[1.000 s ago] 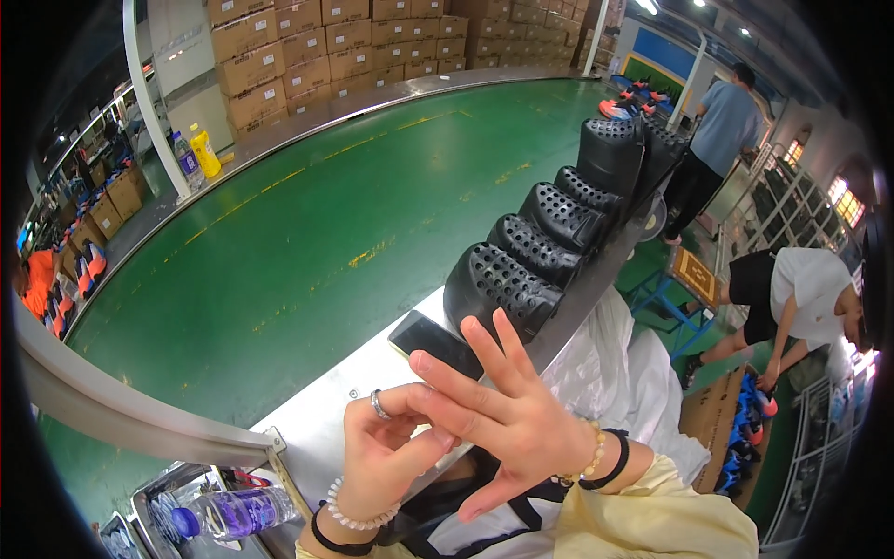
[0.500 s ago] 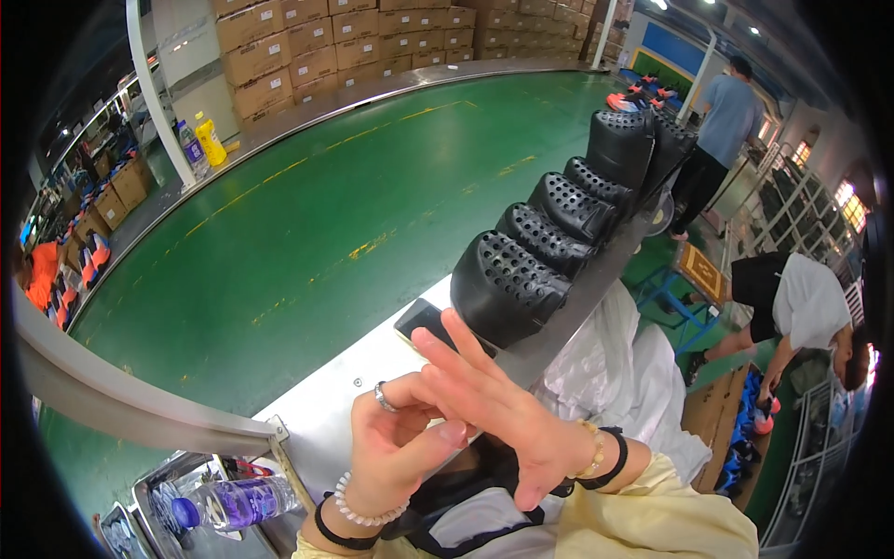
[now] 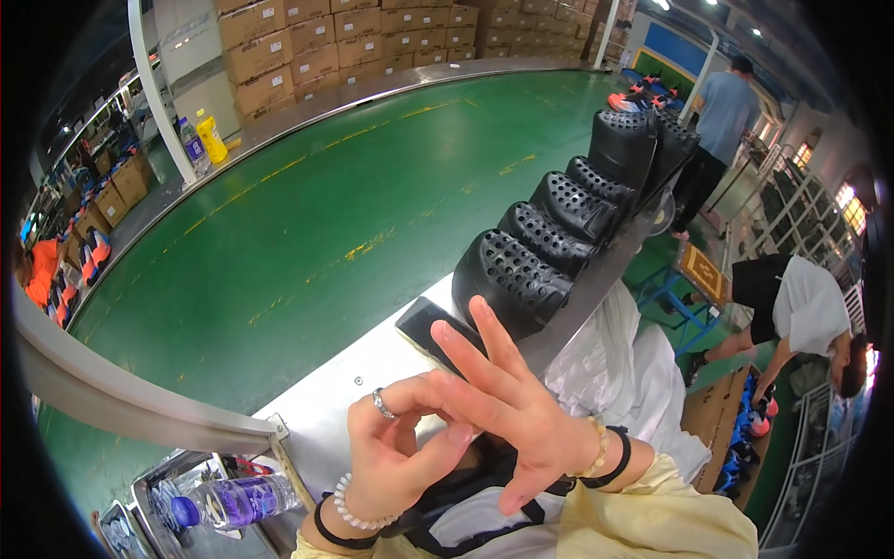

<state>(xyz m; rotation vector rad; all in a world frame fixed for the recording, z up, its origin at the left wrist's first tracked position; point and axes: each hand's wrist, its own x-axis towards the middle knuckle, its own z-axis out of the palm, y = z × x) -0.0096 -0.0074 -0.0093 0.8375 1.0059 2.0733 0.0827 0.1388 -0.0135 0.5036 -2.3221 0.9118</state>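
Note:
My left hand [image 3: 396, 452], with a ring and a beaded bracelet, is curled in front of me, thumb and forefinger bent toward each other. Its fingertips meet the fingers of my right hand [image 3: 521, 410], so what lies between them, if anything, is hidden. My right hand has its fingers spread, two pointing up and away, the thumb held low and apart. Just beyond the right fingertips, a dark phone [image 3: 438, 326] lies on the white bench top [image 3: 326, 391]. Next to the phone stands the nearest black perforated clog [image 3: 512, 284], first in a row of several.
White plastic sheeting [image 3: 605, 363] lies along the bench's right side. A water bottle [image 3: 237, 501] rests over metal trays at lower left. A metal post [image 3: 140, 401] crosses there. One person [image 3: 808, 303] bends over a shoe box at right; another [image 3: 726, 121] stands farther back.
My right hand's fingers have spread wider and shifted slightly right, uncovering more of the phone. My left hand stays nearly in place. The bending person at right has moved slightly.

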